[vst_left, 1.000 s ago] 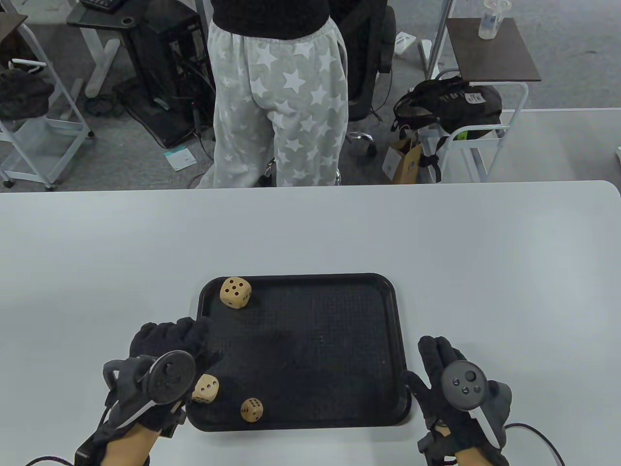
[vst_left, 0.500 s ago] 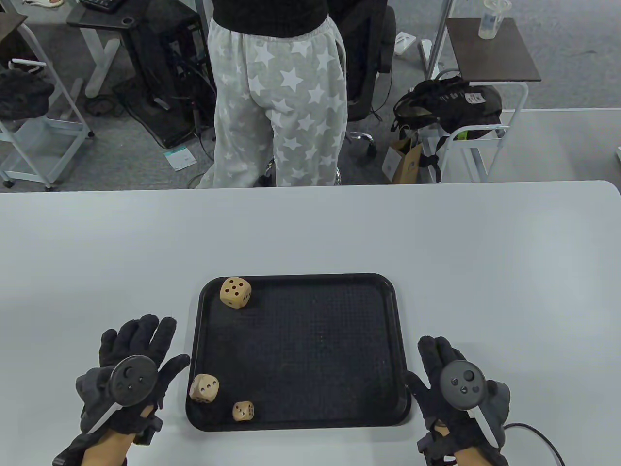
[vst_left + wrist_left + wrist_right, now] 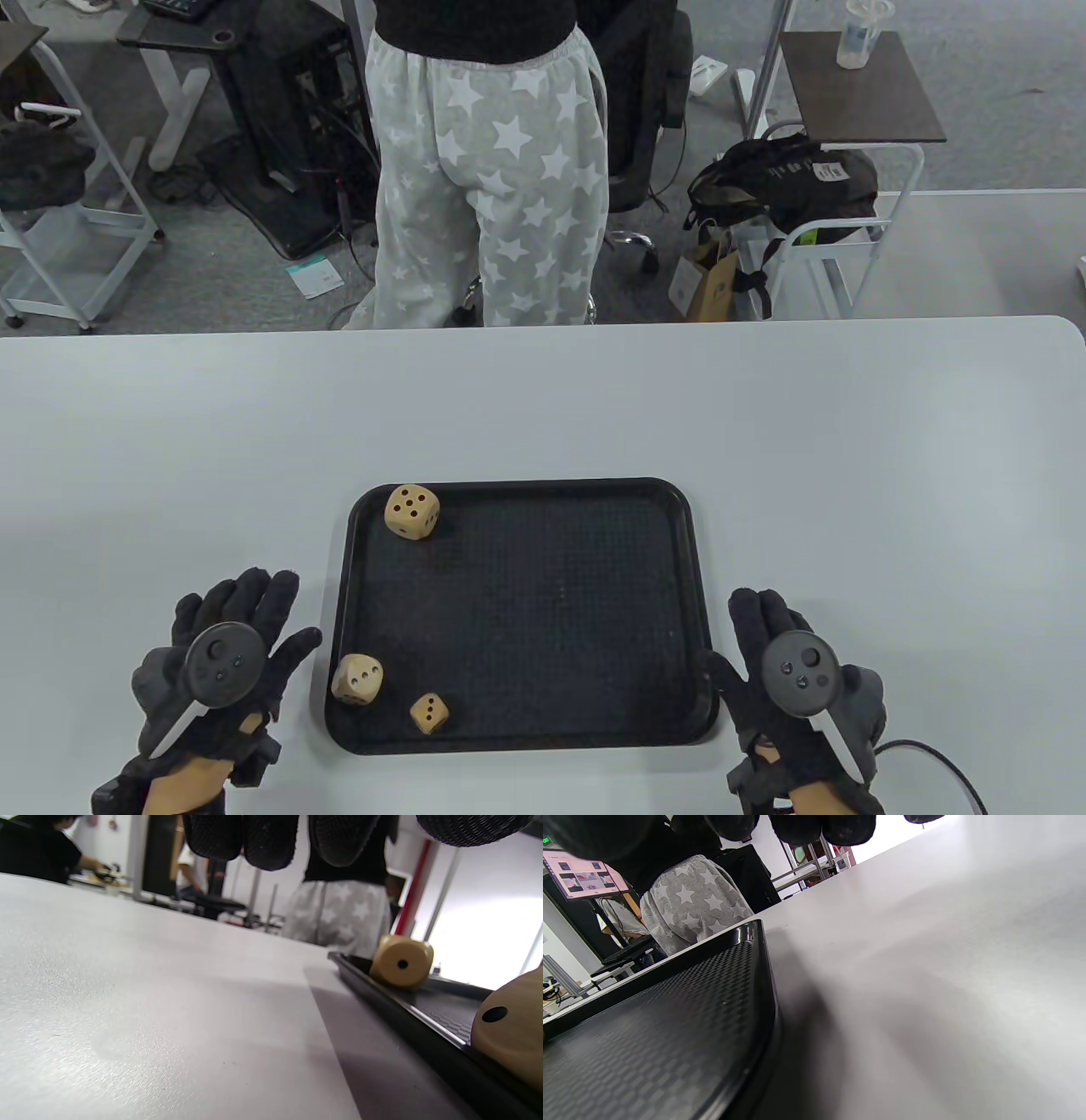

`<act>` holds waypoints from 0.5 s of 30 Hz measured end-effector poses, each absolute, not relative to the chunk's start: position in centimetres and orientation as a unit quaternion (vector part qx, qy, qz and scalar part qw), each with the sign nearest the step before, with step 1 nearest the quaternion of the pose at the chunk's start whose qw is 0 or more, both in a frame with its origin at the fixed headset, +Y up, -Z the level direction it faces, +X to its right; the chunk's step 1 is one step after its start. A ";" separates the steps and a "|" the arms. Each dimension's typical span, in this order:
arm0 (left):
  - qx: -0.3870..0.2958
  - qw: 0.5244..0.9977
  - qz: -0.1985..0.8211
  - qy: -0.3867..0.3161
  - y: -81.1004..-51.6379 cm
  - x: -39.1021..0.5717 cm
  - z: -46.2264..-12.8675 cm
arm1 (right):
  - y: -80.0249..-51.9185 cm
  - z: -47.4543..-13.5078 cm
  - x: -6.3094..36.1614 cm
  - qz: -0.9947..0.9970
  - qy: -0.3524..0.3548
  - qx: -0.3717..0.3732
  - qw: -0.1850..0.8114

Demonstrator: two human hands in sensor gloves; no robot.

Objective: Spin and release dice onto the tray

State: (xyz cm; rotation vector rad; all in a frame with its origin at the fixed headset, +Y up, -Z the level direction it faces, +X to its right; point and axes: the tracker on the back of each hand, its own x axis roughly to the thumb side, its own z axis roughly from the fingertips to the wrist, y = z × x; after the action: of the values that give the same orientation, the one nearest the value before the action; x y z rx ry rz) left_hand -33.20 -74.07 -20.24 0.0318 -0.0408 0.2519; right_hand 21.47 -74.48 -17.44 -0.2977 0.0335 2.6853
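A black tray point(image 3: 543, 492) lies on the white table with three wooden dice in it. One large die point(image 3: 412, 512) sits in the far left corner, also seen from the left wrist as a die point(image 3: 402, 961). Another large die point(image 3: 357, 678) rests at the near left edge, and a small die point(image 3: 429, 712) lies beside it. My left hand point(image 3: 233, 632) lies flat on the table left of the tray, fingers spread, holding nothing. My right hand point(image 3: 764, 632) rests flat just right of the tray point(image 3: 670, 1018), empty.
A person in grey star-print trousers point(image 3: 492, 178) stands beyond the table's far edge. Behind are a black bag point(image 3: 785, 182) on a white cart, a small dark side table point(image 3: 857, 85) and desks. The tray rim point(image 3: 407, 1018) is low.
My left hand let go over the tray's near left corner and drew back left onto the table, fingers spread. The small die tumbled and settled with a different face up. The right hand barely moved.
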 end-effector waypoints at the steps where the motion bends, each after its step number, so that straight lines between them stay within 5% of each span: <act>1: 0.018 0.992 0.123 -0.023 -74.1 -33.0 -20.2 | -74.5 -17.4 21.5 0.970 0.012 -0.110 0.217; 15: 0.023 0.993 0.114 -0.036 -73.8 -32.4 -20.0 | -74.7 -17.5 21.1 0.972 0.014 -0.110 0.209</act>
State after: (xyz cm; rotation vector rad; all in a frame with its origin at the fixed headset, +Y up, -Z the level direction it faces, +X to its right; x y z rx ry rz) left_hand -32.37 -73.80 -19.99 0.0458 -0.0721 0.2285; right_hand 21.11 -74.69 -17.53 -0.3066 0.0380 2.7035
